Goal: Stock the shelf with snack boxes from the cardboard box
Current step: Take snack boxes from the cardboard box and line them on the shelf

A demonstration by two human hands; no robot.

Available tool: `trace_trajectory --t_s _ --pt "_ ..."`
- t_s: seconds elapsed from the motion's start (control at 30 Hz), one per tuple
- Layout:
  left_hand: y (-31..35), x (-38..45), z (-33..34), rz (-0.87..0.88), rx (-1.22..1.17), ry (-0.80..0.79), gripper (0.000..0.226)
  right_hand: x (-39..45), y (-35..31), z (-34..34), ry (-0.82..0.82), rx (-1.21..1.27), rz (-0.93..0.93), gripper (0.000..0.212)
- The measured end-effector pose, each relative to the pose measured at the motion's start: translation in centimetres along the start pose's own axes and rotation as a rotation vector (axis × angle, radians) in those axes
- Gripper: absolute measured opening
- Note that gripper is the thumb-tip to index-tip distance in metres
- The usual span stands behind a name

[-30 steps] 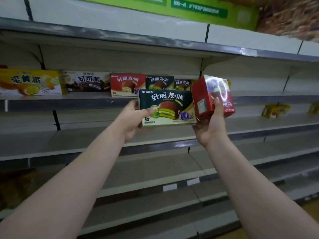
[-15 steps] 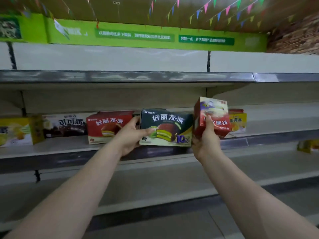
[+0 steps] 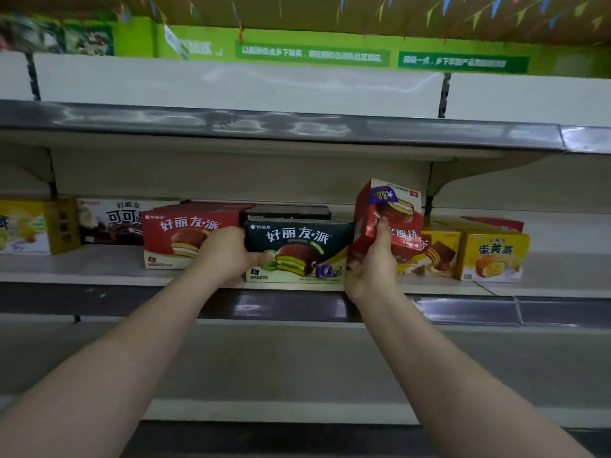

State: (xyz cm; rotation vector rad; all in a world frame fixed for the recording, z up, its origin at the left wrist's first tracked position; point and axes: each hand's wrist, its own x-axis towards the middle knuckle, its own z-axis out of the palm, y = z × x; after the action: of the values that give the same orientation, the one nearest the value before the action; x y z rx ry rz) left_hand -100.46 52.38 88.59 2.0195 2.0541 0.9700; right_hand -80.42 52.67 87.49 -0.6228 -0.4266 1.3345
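Observation:
My left hand grips the left end of a dark green snack box that rests on the front of the shelf, between a red snack box on its left and my other hand. My right hand holds a red snack box upright on its short end, tilted a little, just right of the green box. Another dark box lies behind the green one. The cardboard box is out of sight.
On the same shelf stand a brown cocoa box and a yellow box at left, and yellow boxes at right. A metal shelf hangs overhead. Bare shelves run below.
Both hands rose and moved forward to the shelf. The green box went from mid-air onto the shelf front beside the red box. The view tilted upward.

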Motion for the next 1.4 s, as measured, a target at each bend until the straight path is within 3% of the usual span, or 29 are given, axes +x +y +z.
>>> trace_trajectory --t_s 0.17,0.3,0.5,0.6,1.03,1.4 --pt "0.8 0.4 -0.1 -0.048 0.173 0.069 0.038 1.7 0.3 0.7 0.017 -0.085 0.036 0.061" --pt "0.4 0.9 0.5 -0.036 0.311 0.111 0.042 3.3 1.4 1.9 0.088 -0.097 0.029 0.078" --pt "-0.4 2.5 0.8 -0.056 0.408 -0.011 0.056 4.3 3.2 3.6 0.177 -0.069 0.027 0.088" --pt "-0.5 3.1 1.0 -0.074 0.41 -0.077 0.053 4.5 3.7 4.2 0.233 -0.038 0.019 0.091" --pt "-1.2 4.6 1.0 -0.015 0.456 -0.103 0.051 4.8 5.0 6.3 0.379 0.022 -0.111 0.087" --pt "-2.0 4.1 0.1 -0.052 0.277 -0.227 0.043 2.4 3.1 5.3 0.323 -0.04 -0.189 0.092"
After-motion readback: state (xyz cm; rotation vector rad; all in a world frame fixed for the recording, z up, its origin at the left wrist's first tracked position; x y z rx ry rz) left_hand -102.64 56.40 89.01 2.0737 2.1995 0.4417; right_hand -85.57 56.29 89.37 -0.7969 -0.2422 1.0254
